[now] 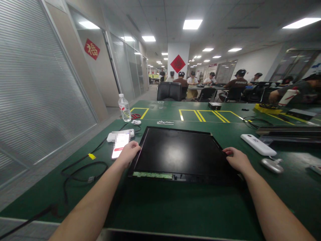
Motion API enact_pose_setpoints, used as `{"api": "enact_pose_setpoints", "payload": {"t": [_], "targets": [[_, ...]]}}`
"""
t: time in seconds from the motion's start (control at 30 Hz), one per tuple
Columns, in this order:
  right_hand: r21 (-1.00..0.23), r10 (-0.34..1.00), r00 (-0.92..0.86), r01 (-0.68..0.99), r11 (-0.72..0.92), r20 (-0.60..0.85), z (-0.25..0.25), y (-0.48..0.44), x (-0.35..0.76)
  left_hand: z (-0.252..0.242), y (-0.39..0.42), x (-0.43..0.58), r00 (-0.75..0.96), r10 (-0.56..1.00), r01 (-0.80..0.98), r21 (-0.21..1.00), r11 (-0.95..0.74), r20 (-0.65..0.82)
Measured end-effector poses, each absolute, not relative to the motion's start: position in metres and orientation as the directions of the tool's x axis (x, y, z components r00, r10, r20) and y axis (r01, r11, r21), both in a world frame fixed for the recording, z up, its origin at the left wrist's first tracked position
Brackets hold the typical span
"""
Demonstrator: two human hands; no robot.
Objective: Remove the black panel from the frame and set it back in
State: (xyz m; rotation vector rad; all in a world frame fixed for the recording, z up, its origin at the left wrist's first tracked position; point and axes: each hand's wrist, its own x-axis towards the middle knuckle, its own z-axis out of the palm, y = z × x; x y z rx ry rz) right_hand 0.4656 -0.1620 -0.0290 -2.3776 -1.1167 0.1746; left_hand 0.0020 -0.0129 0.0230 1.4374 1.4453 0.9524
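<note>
A black flat display panel (179, 150) lies screen up in front of me, tilted or slightly raised off the green table. Along its near edge runs a strip of exposed green circuit board (152, 175). My left hand (129, 153) grips the panel's left edge, fingers closed on the rim. On the opposite side my right hand (236, 158) pinches the right edge. Just beyond my left hand lies a phone (120, 144) with a lit screen, resting against a white power bank (112, 136).
Behind the panel stand a water bottle (124, 108), red-handled scissors (135, 116) and a plastic cup (161, 104). A black cable (82, 164) winds across the left. At right lie a white power bank (258, 144) and a silver mouse-shaped object (272, 165). Several people sit beyond.
</note>
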Motion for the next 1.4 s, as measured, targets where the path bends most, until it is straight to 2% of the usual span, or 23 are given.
{"api": "enact_pose_setpoints", "payload": {"t": [0.17, 0.33, 0.43, 0.63, 0.8, 1.1, 1.4], "targets": [[-0.502, 0.749, 0.655, 0.683, -0.531, 0.1, -0.0278, -0.1627, 0.4651, 0.0285, -0.017, 0.0078, 0.014, 0.971, 0.073, 0.969, 0.238, -0.239], [-0.518, 0.75, 0.653, 0.68, -0.519, 0.105, -0.0295, -0.1627, 0.4658, 0.0281, -0.0162, 0.0109, 0.082, 0.945, -0.165, 0.931, 0.326, -0.317], [-0.52, 0.75, 0.651, 0.683, -0.513, 0.115, -0.0301, -0.1625, 0.4654, 0.0275, -0.0143, 0.0116, 0.104, 0.936, -0.225, 0.909, 0.352, -0.336], [-0.508, 0.753, 0.65, 0.686, -0.521, 0.105, -0.028, -0.1622, 0.4637, 0.0262, -0.0129, 0.0087, 0.154, 0.919, -0.169, 0.907, 0.386, -0.362], [-0.496, 0.75, 0.657, 0.676, -0.546, 0.07, -0.0263, -0.1619, 0.4625, 0.024, -0.0158, 0.0068, 0.208, 0.923, -0.128, 0.927, 0.353, -0.323], [-0.509, 0.75, 0.658, 0.668, -0.542, 0.064, -0.0255, -0.1622, 0.4621, 0.031, -0.0221, 0.0096, 0.18, 0.927, -0.013, 0.942, 0.335, -0.328], [-0.512, 0.75, 0.654, 0.679, -0.526, 0.096, -0.0262, -0.1632, 0.4625, 0.0305, -0.0177, 0.0037, 0.191, 0.947, 0.005, 0.965, 0.261, -0.257]]}}
